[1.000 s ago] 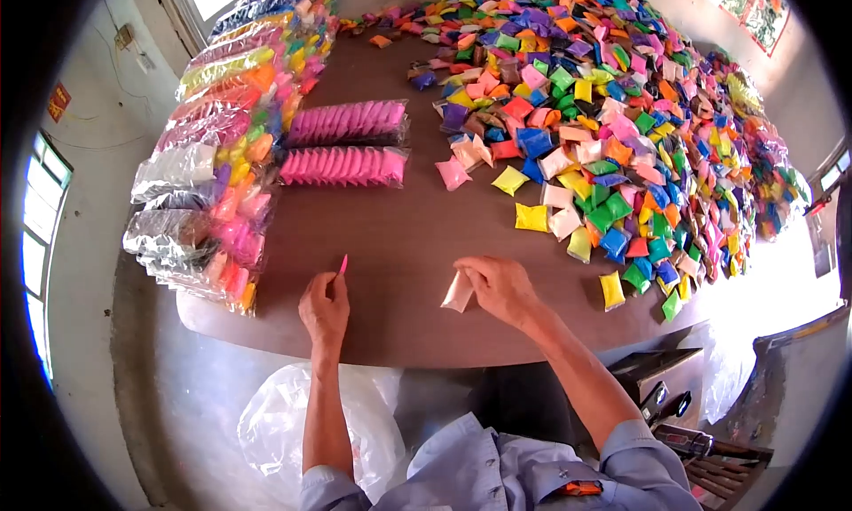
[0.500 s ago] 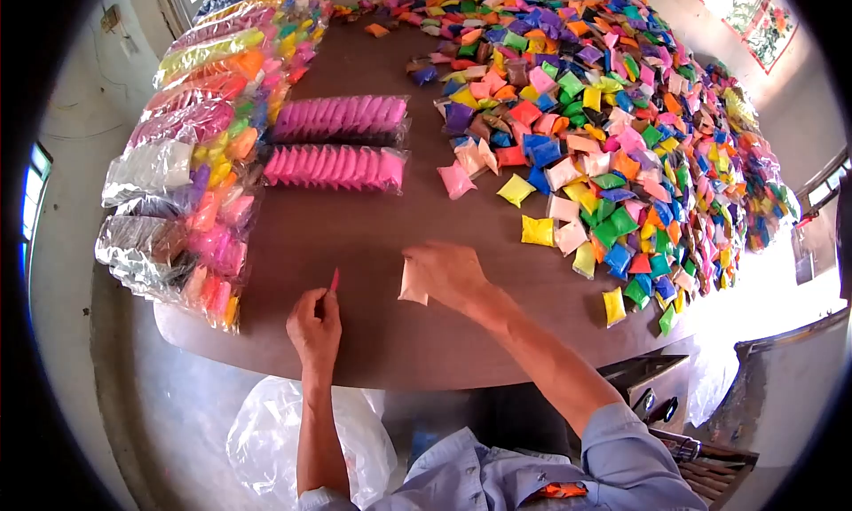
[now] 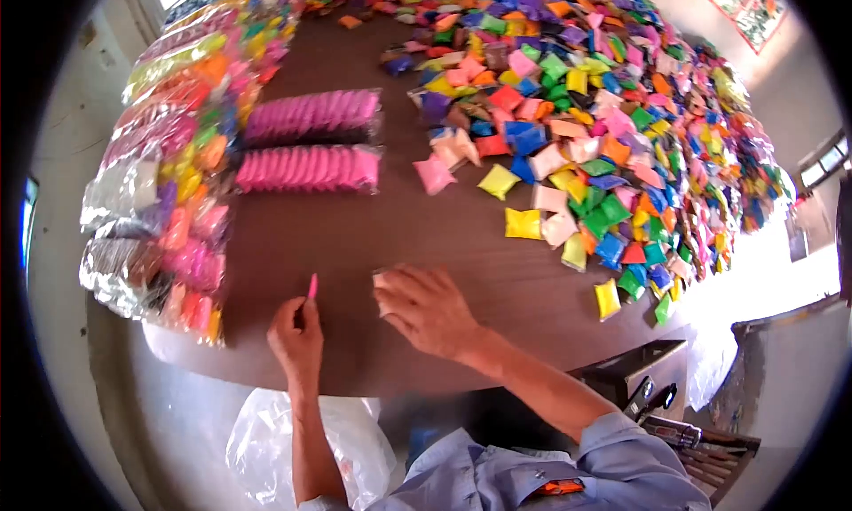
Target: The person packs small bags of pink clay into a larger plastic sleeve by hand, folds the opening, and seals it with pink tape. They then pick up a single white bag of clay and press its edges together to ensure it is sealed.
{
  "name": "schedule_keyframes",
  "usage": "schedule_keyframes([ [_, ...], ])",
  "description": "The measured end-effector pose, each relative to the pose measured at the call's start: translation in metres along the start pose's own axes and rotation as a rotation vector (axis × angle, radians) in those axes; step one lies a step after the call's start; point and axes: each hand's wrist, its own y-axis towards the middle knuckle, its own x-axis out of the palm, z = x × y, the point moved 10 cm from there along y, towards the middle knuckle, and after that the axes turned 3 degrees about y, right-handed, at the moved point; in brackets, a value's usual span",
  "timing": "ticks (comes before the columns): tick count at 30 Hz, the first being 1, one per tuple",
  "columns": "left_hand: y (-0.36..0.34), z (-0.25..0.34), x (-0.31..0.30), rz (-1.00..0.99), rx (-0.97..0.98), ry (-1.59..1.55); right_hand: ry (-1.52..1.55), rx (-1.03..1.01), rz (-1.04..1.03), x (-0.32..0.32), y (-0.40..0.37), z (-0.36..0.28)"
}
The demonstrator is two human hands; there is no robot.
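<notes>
My left hand (image 3: 296,334) is closed near the table's front edge, pinching a small pink packet (image 3: 312,286) that stands up on edge. To its right, my right hand (image 3: 424,309) lies palm down over the brown table (image 3: 319,231), on a pale peach packet (image 3: 382,283) mostly hidden beneath the fingers. Beyond my hands lie two clear bags of pink packets, the nearer one (image 3: 308,169) in front of the farther one (image 3: 313,116).
Loose coloured packets (image 3: 550,138) heap across the right and back. Bagged rows of packets (image 3: 160,169) line the left edge. A yellow packet (image 3: 607,300) lies near the front right. Below are a clear plastic bag (image 3: 355,440) and an open drawer (image 3: 652,365).
The view has shifted, so the table's contents appear farther left. My right hand has flattened over the peach packet, which showed more before. My left hand still pinches the pink packet.
</notes>
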Motion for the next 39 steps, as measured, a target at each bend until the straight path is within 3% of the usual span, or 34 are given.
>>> schedule_keyframes([
  [8, -0.001, -0.012, 0.005, -0.030, 0.027, 0.037, 0.057, 0.067, 0.128, 0.008, -0.004, 0.010],
  [16, -0.001, -0.014, 0.009, -0.029, 0.112, 0.107, 0.062, 0.254, 0.234, -0.050, -0.069, 0.039],
  [23, -0.002, -0.013, 0.011, 0.008, 0.221, 0.226, -0.013, 0.413, 0.411, -0.139, -0.173, 0.050],
  [28, -0.005, -0.017, 0.016, 0.047, 0.344, 0.337, -0.319, 0.665, 0.653, -0.229, -0.280, 0.071],
  [35, -0.010, -0.011, 0.021, 0.028, 0.425, 0.451, -0.507, 0.967, 0.909, -0.354, -0.401, 0.150],
  [39, -0.028, 0.058, 0.013, -0.071, 0.332, 0.402, -0.527, 1.107, 0.910, -0.386, -0.423, 0.209],
])
